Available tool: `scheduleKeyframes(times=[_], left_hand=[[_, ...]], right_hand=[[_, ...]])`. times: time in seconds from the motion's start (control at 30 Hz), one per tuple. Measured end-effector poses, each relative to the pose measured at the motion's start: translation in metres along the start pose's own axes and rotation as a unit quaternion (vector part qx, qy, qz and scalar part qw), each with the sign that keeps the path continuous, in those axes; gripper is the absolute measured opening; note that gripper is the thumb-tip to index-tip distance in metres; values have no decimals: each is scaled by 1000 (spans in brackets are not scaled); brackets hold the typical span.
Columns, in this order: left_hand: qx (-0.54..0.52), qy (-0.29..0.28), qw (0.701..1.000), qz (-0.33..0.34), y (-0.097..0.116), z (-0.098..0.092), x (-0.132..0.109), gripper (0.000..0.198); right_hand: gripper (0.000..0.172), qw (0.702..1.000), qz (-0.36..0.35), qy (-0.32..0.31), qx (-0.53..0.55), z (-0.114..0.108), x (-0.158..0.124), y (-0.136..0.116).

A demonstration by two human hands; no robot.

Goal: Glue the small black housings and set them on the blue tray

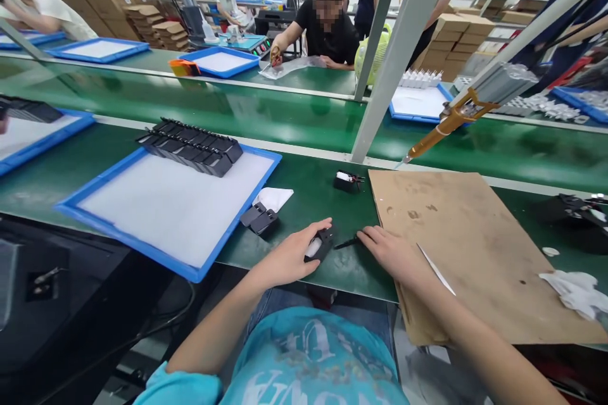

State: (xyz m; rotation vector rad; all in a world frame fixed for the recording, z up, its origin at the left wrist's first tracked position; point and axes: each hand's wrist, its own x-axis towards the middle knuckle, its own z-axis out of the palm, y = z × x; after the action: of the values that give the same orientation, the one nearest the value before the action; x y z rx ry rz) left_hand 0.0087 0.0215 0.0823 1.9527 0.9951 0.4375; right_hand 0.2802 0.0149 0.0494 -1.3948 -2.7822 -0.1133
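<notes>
My left hand (287,257) is closed around a small black plastic housing (326,242), thumb and fingers on opposite sides. Something white shows in its opening. Just to the right, my right hand (387,253) pinches a slim black piece (346,243), its far end pointing at the housing; I cannot make out its exact kind. Left of my left hand, two black housings (260,220) lie beside a folded white paper (275,198). Farther back, another black housing (348,181) sits with a white part and thin wires showing.
A blue-rimmed tray (190,275) at left bears rows of black housings (190,145). Brown cardboard (456,234) covers the right side, with an orange dispenser (439,133) hanging above it. A slanted metal post (387,63) rises behind. A co-worker (330,31) sits opposite.
</notes>
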Motion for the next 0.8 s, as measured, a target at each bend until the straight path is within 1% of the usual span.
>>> scheduleKeyframes(times=[0.07, 0.13, 0.17, 0.2, 0.23, 0.3, 0.33, 0.37, 0.4, 0.43, 0.5, 0.57, 0.67, 0.8], left_hand=[[8, 12, 1000, 4, -1, 4, -3, 68], [16, 22, 1000, 13, -2, 9, -3, 66], [21, 24, 999, 14, -3, 12, -2, 66], [26, 26, 999, 11, -4, 16, -1, 67], [32, 31, 999, 3, -5, 20, 0, 70], [42, 47, 998, -20, -7, 28, 0, 82], [42, 54, 997, -29, -8, 31, -1, 91], [37, 59, 997, -35, -10, 35, -3, 99], [29, 59, 997, -40, -11, 38, -6, 105], [17, 55, 997, -44, -13, 40, -10, 108], [-7, 48, 998, -51, -17, 42, -16, 105], [-22, 49, 997, -51, -21, 43, -21, 98], [-31, 50, 997, -43, -24, 42, -24, 94], [-38, 48, 997, -49, -24, 41, -23, 94]], right_hand=[[31, 998, 27, 36, 39, -3, -9, 0], [22, 986, 65, 97, 117, -9, -19, -6], [17, 972, 84, 133, 173, -12, -24, -11], [14, 950, 104, 172, 239, -16, -28, -19], [13, 917, 125, 215, 313, -18, -33, -28], [16, 823, 162, 288, 461, -21, -39, -50], [17, 777, 170, 313, 519, -20, -41, -61], [17, 740, 170, 328, 562, -18, -42, -71], [17, 716, 164, 332, 592, -14, -42, -79], [17, 701, 154, 330, 613, -10, -41, -86], [16, 681, 138, 308, 650, -1, -39, -94], [14, 666, 125, 274, 683, 7, -37, -95], [13, 665, 105, 235, 701, 13, -33, -92], [9, 668, 108, 221, 703, 14, -29, -91]])
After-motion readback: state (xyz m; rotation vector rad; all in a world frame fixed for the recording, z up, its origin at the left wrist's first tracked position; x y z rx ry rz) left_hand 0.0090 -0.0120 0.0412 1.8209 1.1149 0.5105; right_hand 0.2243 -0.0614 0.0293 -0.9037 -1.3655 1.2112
